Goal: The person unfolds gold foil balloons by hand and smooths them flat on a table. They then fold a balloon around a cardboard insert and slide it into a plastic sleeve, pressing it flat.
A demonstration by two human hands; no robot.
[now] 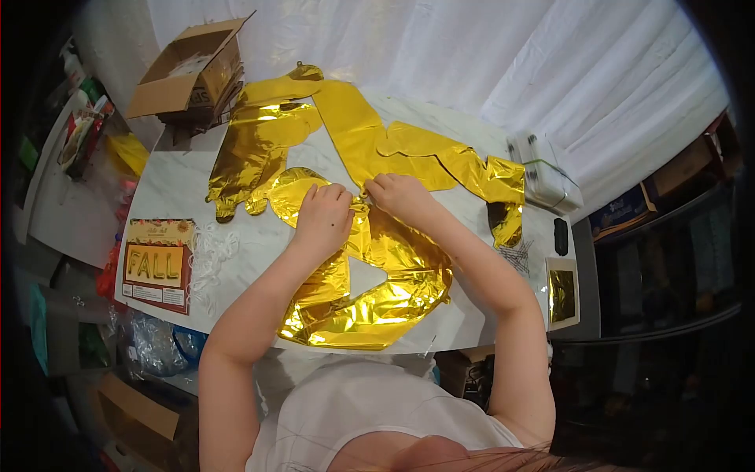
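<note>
A flat gold foil letter balloon (413, 256) with a triangular gap lies at the front of the marble-patterned table, creased and shiny. My left hand (324, 214) closes its curled fingers on the foil at the balloon's upper edge. Just to the right, my right hand (399, 195) pinches near a small tab at the same edge. The fingertips of both hands are partly hidden. Beyond them, more flat gold foil balloons (346, 118) spread across the table, overlapping one another.
At the left are a printed "FALL" package card (157, 266) and loose white string (211, 256). An open cardboard box (193, 71) stands back left. Clear plastic containers (543, 169), a black object (561, 236) and a framed gold square (562, 291) sit right.
</note>
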